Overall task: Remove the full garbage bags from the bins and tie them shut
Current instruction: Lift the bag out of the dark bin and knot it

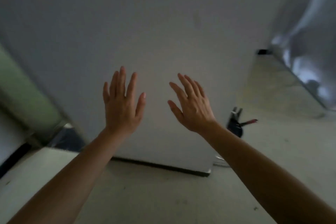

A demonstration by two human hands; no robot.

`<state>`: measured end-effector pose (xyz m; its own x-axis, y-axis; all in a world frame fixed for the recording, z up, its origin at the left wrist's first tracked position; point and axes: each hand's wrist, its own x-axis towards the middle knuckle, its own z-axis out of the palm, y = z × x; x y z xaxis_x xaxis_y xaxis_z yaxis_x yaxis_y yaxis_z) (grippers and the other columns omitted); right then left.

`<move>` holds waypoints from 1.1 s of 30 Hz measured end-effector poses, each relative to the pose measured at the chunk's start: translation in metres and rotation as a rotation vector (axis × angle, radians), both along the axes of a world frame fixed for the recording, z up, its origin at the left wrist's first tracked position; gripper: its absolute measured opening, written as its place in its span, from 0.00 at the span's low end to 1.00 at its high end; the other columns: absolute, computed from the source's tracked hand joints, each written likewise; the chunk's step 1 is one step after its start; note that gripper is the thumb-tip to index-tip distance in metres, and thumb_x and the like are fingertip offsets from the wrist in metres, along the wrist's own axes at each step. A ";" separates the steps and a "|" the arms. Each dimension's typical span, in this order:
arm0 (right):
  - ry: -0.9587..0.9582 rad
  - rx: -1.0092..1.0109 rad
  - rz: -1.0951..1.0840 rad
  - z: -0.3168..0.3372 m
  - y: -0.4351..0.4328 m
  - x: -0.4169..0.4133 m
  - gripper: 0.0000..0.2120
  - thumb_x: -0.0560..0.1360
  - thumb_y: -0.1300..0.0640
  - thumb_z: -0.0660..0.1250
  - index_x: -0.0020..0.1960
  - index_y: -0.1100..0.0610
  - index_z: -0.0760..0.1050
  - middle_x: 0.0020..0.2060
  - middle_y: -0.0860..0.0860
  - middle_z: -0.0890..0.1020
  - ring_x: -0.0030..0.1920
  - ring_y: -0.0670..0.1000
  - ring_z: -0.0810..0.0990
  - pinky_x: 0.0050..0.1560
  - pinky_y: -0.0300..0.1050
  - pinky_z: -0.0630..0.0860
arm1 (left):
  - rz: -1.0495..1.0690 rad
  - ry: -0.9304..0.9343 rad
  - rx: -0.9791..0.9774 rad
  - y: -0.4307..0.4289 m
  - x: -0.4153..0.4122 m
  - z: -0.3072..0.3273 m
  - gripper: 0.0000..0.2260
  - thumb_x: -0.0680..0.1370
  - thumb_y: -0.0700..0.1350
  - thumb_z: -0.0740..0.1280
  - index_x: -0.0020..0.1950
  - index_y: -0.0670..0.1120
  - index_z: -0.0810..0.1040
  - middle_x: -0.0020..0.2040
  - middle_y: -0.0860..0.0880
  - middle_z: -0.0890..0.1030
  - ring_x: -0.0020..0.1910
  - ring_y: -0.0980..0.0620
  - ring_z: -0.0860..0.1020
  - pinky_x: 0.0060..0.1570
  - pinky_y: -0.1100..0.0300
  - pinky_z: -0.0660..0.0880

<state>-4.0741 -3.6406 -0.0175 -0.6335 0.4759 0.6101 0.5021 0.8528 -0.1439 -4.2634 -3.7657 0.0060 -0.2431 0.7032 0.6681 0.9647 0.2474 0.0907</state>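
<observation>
My left hand (122, 102) and my right hand (190, 104) are held up side by side in front of a plain grey wall (145, 23). Both show their backs, fingers spread, with nothing in them. No bin shows clearly in this view. At the lower left a dark, shiny plastic surface (67, 139) sits by a green panel (23, 92); I cannot tell whether it is a garbage bag.
A pale concrete floor (154, 196) runs under my arms. A small dark object with a red handle (238, 123) lies on the floor at the right by the wall's corner. A shiny reflective panel (307, 42) stands at the upper right.
</observation>
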 end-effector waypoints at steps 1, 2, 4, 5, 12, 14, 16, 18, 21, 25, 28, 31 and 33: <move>0.010 0.012 -0.052 -0.002 0.021 0.042 0.26 0.83 0.43 0.57 0.76 0.55 0.65 0.78 0.59 0.61 0.78 0.60 0.59 0.78 0.56 0.54 | -0.065 0.010 0.029 0.032 0.033 0.000 0.25 0.83 0.54 0.55 0.78 0.43 0.63 0.79 0.38 0.59 0.78 0.38 0.59 0.74 0.38 0.56; 0.018 0.015 -0.097 -0.005 0.041 0.080 0.27 0.83 0.43 0.57 0.77 0.55 0.65 0.78 0.60 0.60 0.79 0.60 0.58 0.78 0.56 0.53 | -0.119 0.020 0.055 0.060 0.064 -0.001 0.25 0.83 0.52 0.56 0.77 0.42 0.64 0.78 0.37 0.61 0.77 0.37 0.61 0.73 0.38 0.58; 0.024 0.034 -0.221 -0.012 0.085 0.168 0.27 0.82 0.43 0.59 0.76 0.55 0.65 0.78 0.60 0.61 0.79 0.60 0.58 0.78 0.57 0.54 | -0.251 0.052 0.075 0.124 0.138 -0.005 0.23 0.83 0.51 0.58 0.74 0.40 0.68 0.76 0.35 0.65 0.74 0.36 0.65 0.69 0.39 0.62; 0.021 0.035 -0.292 -0.014 0.106 0.210 0.27 0.81 0.43 0.59 0.76 0.56 0.66 0.78 0.60 0.61 0.78 0.60 0.58 0.78 0.58 0.56 | -0.311 0.061 0.066 0.154 0.176 -0.006 0.23 0.83 0.51 0.59 0.73 0.40 0.70 0.75 0.35 0.67 0.72 0.36 0.67 0.67 0.40 0.64; -0.010 -0.002 -0.736 0.013 0.227 0.426 0.29 0.80 0.43 0.60 0.76 0.56 0.63 0.78 0.61 0.60 0.78 0.60 0.57 0.77 0.60 0.56 | -0.641 0.068 -0.049 0.329 0.366 0.008 0.25 0.83 0.55 0.54 0.77 0.44 0.67 0.78 0.38 0.62 0.76 0.39 0.62 0.67 0.37 0.64; 0.003 0.020 -0.801 0.020 0.257 0.454 0.28 0.81 0.43 0.60 0.76 0.56 0.64 0.77 0.61 0.61 0.77 0.61 0.59 0.75 0.62 0.59 | -0.673 0.047 -0.065 0.375 0.390 0.013 0.26 0.83 0.56 0.52 0.78 0.47 0.63 0.80 0.39 0.59 0.78 0.40 0.59 0.70 0.36 0.62; 0.026 0.044 -0.855 0.023 0.281 0.470 0.28 0.80 0.44 0.61 0.76 0.57 0.66 0.77 0.60 0.63 0.76 0.62 0.62 0.74 0.61 0.60 | -0.704 0.031 -0.079 0.417 0.406 0.012 0.27 0.83 0.58 0.50 0.80 0.48 0.58 0.81 0.40 0.55 0.79 0.41 0.55 0.72 0.35 0.58; 0.051 0.082 -0.930 0.024 0.308 0.481 0.27 0.80 0.44 0.61 0.74 0.57 0.67 0.75 0.61 0.65 0.74 0.63 0.64 0.74 0.60 0.62 | -0.743 0.021 -0.094 0.463 0.423 0.010 0.28 0.83 0.58 0.49 0.81 0.49 0.54 0.82 0.41 0.51 0.80 0.41 0.52 0.74 0.36 0.54; 0.067 0.062 -1.009 0.025 0.344 0.490 0.27 0.81 0.43 0.60 0.74 0.56 0.65 0.76 0.61 0.64 0.75 0.63 0.64 0.74 0.60 0.62 | -0.782 -0.074 -0.129 0.531 0.450 0.008 0.28 0.84 0.58 0.48 0.81 0.47 0.53 0.82 0.40 0.51 0.80 0.41 0.51 0.74 0.35 0.53; -0.003 0.069 -1.073 0.031 0.392 0.525 0.28 0.81 0.42 0.59 0.76 0.55 0.63 0.77 0.60 0.62 0.76 0.61 0.62 0.75 0.58 0.60 | -0.817 -0.168 -0.197 0.608 0.499 0.010 0.28 0.84 0.58 0.49 0.81 0.47 0.53 0.81 0.40 0.52 0.80 0.39 0.52 0.73 0.34 0.56; -0.034 0.068 -1.130 0.025 0.432 0.569 0.29 0.81 0.42 0.58 0.77 0.56 0.62 0.78 0.60 0.61 0.76 0.61 0.62 0.75 0.59 0.59 | -0.874 -0.125 -0.196 0.662 0.528 0.002 0.28 0.84 0.58 0.49 0.81 0.47 0.53 0.82 0.41 0.51 0.80 0.39 0.52 0.74 0.35 0.56; 0.024 0.022 -1.170 0.003 0.484 0.606 0.29 0.81 0.40 0.55 0.77 0.55 0.63 0.77 0.61 0.61 0.76 0.62 0.63 0.75 0.60 0.60 | -0.901 -0.082 -0.189 0.719 0.549 -0.019 0.28 0.83 0.58 0.51 0.81 0.48 0.52 0.82 0.41 0.49 0.80 0.40 0.50 0.73 0.34 0.56; 0.015 -0.028 -1.145 -0.014 0.532 0.623 0.30 0.81 0.38 0.53 0.77 0.54 0.64 0.77 0.61 0.61 0.76 0.62 0.62 0.74 0.60 0.61 | -0.890 -0.062 -0.173 0.763 0.566 -0.034 0.30 0.83 0.57 0.54 0.82 0.48 0.50 0.82 0.41 0.48 0.80 0.40 0.47 0.73 0.33 0.55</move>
<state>-3.4509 -3.1088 -0.0311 0.1872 0.7825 0.5938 0.9800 -0.1070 -0.1679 -3.6970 -3.0030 -0.0275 0.4055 0.7378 0.5396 0.8007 -0.5715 0.1798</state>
